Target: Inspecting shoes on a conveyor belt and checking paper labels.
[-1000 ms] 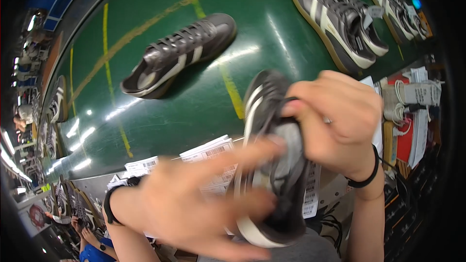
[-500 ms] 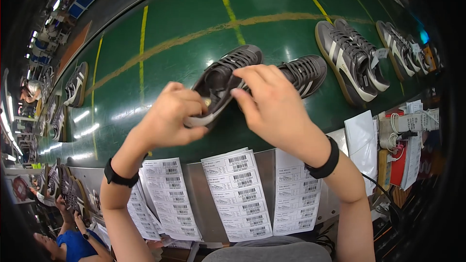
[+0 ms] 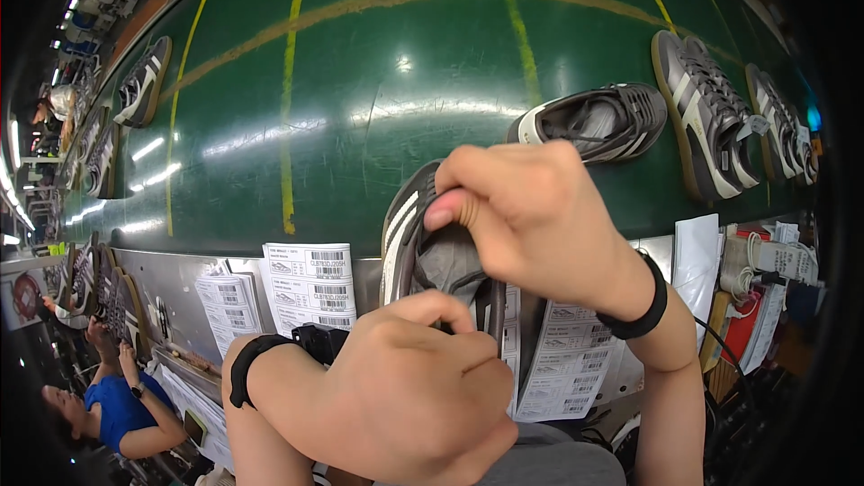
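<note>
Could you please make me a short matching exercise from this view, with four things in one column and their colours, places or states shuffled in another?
Things:
1. Held shoe
2. Lone shoe
3. Label sheets
4. Co-worker's shirt

Colours, places or states:
A. Blue, at the picture's lower left
B. Pinched near its laces by the right hand
C. White with dark print, along the near edge of the green table
D. Lying on the table, beyond the right hand

Pairs: 1-B; 2-D; 3-C; 4-A
</note>
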### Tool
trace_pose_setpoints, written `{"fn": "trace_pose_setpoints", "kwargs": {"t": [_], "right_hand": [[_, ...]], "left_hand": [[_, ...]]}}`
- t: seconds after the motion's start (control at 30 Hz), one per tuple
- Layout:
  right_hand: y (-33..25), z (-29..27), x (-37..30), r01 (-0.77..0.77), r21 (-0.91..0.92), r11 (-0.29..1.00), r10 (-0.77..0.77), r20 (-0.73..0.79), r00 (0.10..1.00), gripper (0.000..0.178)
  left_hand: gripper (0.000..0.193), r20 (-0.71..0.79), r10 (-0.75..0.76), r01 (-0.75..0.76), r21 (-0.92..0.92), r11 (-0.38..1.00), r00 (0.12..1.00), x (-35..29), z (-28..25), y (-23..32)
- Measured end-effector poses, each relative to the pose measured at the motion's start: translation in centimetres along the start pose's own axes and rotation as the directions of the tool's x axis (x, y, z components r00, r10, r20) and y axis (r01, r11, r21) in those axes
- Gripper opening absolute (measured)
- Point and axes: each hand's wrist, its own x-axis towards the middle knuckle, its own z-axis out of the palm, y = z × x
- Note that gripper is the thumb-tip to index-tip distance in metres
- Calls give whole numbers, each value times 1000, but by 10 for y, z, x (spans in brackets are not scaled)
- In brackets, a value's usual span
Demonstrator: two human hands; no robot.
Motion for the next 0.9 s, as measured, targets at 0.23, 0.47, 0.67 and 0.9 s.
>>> {"fn": "trace_pose_setpoints", "kwargs": {"t": [0.23, 0.47, 0.67, 0.9], "right_hand": [[16, -5, 7, -533, 276, 800, 469, 268, 842, 16], [22, 3, 9, -655, 343, 673, 566, 331, 755, 24], [18, -29, -28, -215, 323, 922, 259, -99, 961, 23], [67, -38, -73, -231, -672, 704, 238, -84, 968, 15]], "left_hand": [[20, -40, 125, -125, 14, 992, 991, -7, 4, -8], [26, -5, -154, 153, 151, 977, 988, -9, 7, -1], [21, -243, -46, 155, 449, 880, 969, 13, 12, -1], [17, 225, 390, -430, 682, 591, 893, 149, -34, -115]]}}
